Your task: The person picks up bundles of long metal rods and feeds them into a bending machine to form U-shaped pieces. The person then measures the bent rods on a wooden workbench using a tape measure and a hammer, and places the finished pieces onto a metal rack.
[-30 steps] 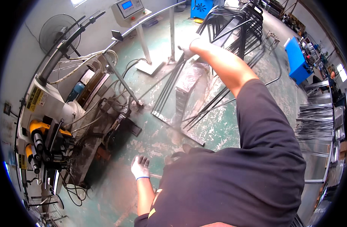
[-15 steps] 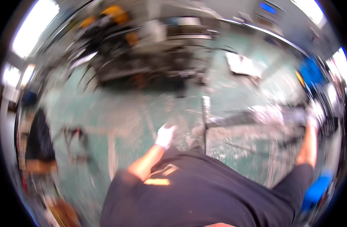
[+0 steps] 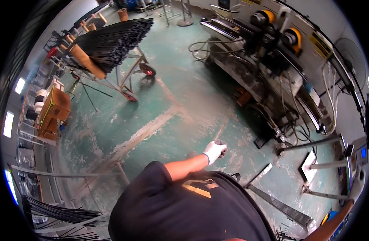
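My left hand (image 3: 215, 152) is in a white glove with grey on the fingers. It hangs over the green floor in front of my body, fingers curled together and nothing seen in them. At the far right rim, my right hand (image 3: 357, 186), also gloved, is stretched out beside an upright metal frame (image 3: 348, 172). Just above that hand is a small grey box with a blue screen (image 3: 363, 153). Blur and the picture's edge hide what the right fingers do, and whether they touch the frame.
A long machine (image 3: 257, 60) with cables stands ahead to the right. Far left, a wheeled rack (image 3: 128, 72) carries a stack of thin black rods (image 3: 112, 44). A wooden cabinet (image 3: 58, 108) stands at left. Metal floor bars (image 3: 281, 207) lie near my right side; more black rods (image 3: 64, 213) are at lower left.
My view has swung right to left across the room, bringing the rod rack into sight and moving the machine to the right. My right hand now appears lower, nearer the right rim.
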`<state>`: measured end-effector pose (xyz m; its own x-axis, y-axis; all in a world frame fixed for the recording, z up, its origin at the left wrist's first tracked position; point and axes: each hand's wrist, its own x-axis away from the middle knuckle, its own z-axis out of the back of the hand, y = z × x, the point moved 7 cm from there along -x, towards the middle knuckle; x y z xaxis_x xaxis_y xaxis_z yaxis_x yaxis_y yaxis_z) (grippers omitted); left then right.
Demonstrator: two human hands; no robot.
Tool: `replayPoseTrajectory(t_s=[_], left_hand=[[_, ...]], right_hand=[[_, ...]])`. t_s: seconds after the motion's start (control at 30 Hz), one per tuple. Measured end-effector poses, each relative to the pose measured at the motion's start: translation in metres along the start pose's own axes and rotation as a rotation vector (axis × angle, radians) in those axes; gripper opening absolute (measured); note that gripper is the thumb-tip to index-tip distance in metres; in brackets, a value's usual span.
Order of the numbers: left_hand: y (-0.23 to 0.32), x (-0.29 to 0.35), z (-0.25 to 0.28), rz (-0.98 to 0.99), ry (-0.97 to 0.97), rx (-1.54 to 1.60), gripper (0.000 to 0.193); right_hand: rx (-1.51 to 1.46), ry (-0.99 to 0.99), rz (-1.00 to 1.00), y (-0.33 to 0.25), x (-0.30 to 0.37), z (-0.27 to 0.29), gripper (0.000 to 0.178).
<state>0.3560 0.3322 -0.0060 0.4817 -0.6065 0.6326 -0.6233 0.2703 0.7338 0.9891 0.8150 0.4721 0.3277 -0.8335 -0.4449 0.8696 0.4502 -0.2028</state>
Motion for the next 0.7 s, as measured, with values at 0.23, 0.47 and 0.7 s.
replayPoseTrajectory(t_s=[0.23,0.47,0.7], left_hand=[[0.109,-0.021,0.267,-0.141,0.368,0.107,0.025],[0.132,-0.020,0.442,-0.136,0.632,0.310,0.029],[0.139,-0.073,0.492,-0.026,0.647,0.469,0.024]], right_hand=[[-0.368,-0.201,0.139,-0.541,-0.011,-0.205,0.036],[-0.587,-0.564,0.472,-0.888,0.005,-0.324,0.045],[-0.739,-0.580,0.793,-1.141,-0.049,-0.413,0.062]])
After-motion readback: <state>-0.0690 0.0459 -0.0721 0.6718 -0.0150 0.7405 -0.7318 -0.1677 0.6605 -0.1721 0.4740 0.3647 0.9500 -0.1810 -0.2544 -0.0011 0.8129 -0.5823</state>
